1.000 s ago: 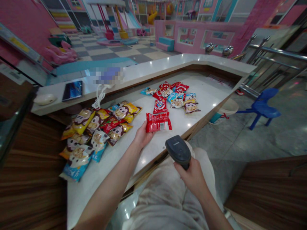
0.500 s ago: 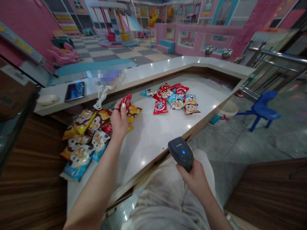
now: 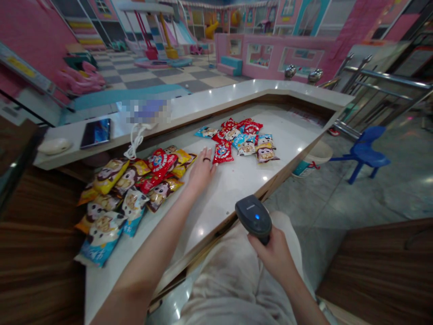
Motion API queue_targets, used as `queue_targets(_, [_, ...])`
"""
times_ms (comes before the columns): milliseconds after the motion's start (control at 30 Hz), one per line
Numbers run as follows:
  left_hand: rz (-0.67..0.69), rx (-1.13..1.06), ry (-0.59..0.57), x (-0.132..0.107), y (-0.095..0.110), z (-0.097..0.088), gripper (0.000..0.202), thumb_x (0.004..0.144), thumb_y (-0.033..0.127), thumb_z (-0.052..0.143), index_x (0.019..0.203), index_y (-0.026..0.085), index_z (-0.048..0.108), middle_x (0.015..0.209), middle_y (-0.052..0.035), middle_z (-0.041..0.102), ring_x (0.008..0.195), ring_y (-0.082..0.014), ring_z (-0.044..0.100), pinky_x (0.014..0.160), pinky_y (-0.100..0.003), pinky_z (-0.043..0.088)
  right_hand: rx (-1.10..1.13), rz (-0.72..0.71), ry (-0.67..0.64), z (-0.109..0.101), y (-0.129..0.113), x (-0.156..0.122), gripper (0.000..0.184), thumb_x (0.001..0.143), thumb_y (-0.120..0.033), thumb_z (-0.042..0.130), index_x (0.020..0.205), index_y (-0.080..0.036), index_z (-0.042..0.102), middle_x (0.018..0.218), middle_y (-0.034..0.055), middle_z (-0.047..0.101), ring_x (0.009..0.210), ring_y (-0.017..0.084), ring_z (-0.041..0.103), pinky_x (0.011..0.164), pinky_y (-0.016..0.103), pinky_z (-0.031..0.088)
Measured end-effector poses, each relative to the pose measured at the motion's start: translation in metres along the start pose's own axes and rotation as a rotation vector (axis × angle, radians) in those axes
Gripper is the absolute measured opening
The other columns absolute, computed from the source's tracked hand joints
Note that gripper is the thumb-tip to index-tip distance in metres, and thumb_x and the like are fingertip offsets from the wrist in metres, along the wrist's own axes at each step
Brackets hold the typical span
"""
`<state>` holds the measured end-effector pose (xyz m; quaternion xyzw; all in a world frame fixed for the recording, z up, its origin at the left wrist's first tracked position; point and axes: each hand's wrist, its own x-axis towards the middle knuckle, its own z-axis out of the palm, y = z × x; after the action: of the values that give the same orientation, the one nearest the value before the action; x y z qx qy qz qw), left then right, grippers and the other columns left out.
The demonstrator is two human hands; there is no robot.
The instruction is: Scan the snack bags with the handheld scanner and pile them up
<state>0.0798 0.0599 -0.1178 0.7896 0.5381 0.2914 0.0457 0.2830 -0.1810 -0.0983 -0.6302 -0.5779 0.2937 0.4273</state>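
Observation:
My left hand [image 3: 202,170] is over the white counter with its fingers stretched out, holding nothing. Its fingertips are close beside a red snack bag [image 3: 223,152], the nearest of a small group; whether they touch it I cannot tell. That group also has blue-and-white bags [image 3: 246,144] and a brown-and-yellow bag [image 3: 266,153]. To the left of my hand lies a heap of yellow bags [image 3: 110,176], blue bags [image 3: 103,237] and a red bag [image 3: 161,163] on top. In my right hand [image 3: 275,248] is a black barcode scanner [image 3: 253,217] with a blue light, held above my lap.
On the raised ledge lie a phone [image 3: 96,132], a white oval object [image 3: 54,146] and a white cable [image 3: 135,140]. A bucket [image 3: 313,159] and a blue chair [image 3: 367,151] stand on the floor to the right. Beyond the counter is a play area.
My left hand has let go of the red bag, which now lies on the left heap, and moved right towards the other group. My right hand keeps the scanner almost in place.

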Motion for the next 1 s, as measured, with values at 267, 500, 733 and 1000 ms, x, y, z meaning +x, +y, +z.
queue_targets(267, [0.059,-0.208,-0.144,0.052,0.006,0.063,0.067,0.086,0.02,0.062,0.148,0.008,0.041,0.161,-0.0226,0.028,0.152,-0.0318,0.021,0.123,-0.047,0.019,0.01,0.001,0.021,-0.003,-0.001,0.002,0.01,0.077,-0.023,0.061,0.077,-0.016,0.067,0.065,0.0003,0.069,0.062,0.019,0.063,0.058,0.024,0.047])
queue_targets(500, [-0.211,-0.97,0.029,0.019,0.022,0.041,0.042,0.086,0.023,0.066,0.128,0.018,0.063,0.137,-0.0116,0.062,0.133,-0.0241,0.052,0.119,-0.038,0.029,0.014,0.003,0.011,-0.002,0.001,0.0,0.009,0.078,-0.023,0.061,0.077,-0.016,0.067,0.066,0.0003,0.069,0.062,0.019,0.063,0.058,0.024,0.046])
queue_targets(733, [-0.736,-1.609,-0.009,-0.043,0.03,0.009,0.017,0.091,0.025,0.064,0.103,0.013,0.068,0.104,-0.0107,0.075,0.092,-0.0186,0.072,0.097,-0.035,0.054,0.024,-0.003,0.005,0.001,-0.002,-0.003,0.012,0.078,-0.025,0.061,0.079,-0.016,0.069,0.069,0.0024,0.071,0.064,0.021,0.065,0.058,0.025,0.047])
queue_targets(1000, [-0.897,-1.803,-0.073,-0.048,0.022,-0.005,0.025,0.098,0.031,0.054,0.108,0.013,0.068,0.105,-0.0102,0.076,0.086,-0.0166,0.074,0.088,-0.032,0.06,0.023,-0.014,0.0,0.006,-0.003,-0.004,0.009,0.078,-0.024,0.062,0.079,-0.016,0.067,0.068,0.0021,0.071,0.064,0.021,0.064,0.059,0.025,0.047])
